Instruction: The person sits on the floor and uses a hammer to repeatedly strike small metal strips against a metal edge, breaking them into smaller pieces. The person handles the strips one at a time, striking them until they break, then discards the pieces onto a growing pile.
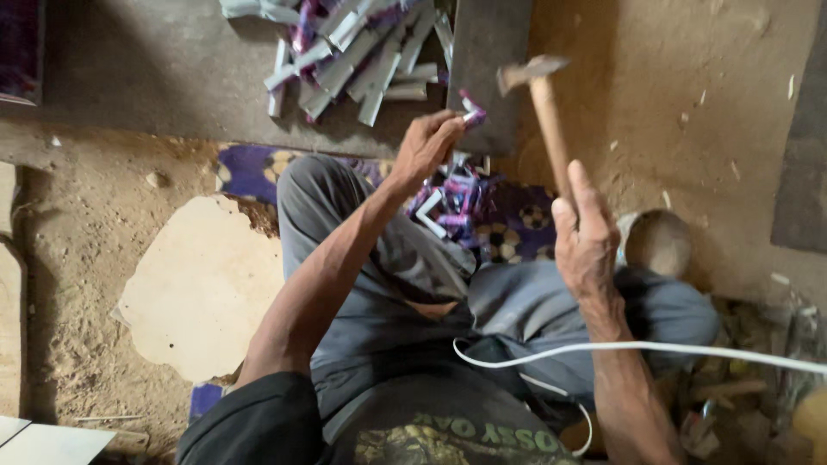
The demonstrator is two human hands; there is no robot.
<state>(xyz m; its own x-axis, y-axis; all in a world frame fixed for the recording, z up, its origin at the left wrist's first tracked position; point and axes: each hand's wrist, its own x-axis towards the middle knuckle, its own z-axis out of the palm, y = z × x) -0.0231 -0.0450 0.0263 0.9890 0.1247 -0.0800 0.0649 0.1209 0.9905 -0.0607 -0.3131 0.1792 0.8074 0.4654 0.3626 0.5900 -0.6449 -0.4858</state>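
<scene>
We held a wooden-handled hammer with a dark metal head [536, 73] in our right hand [587, 237], the fingers wrapped tight low on the shaft and the thumb laid up along it, so the head stood raised well above and slightly to the left of that hand. Our left hand [426, 146] was closed in a pinch on a small folded purple-and-white wrapper piece [471, 109], which stuck out past the fingertips and rested at the near edge of a flat dark grey stone slab [487, 60] just beyond them. In our judgement the blow would go best if the piece lay flat on the slab with our fingertips drawn back from the part to be struck, since the hammer head hung almost directly above and just right of that pinch. A short, square drop seemed wiser than a full swing, because the shaft was tilted and the head looked blurred, so we could not tell exactly how its face was turned. Beyond the left hand, up and to its left, lay a heap of pale grey and purple folded strips [357, 52] on the dark floor board; below the same hand, on our grey-trousered knee, sat a loose pile of unfolded purple wrappers [457, 202]. A white cable [655, 348] crossed below the right wrist, clear of the hammer's path.
</scene>
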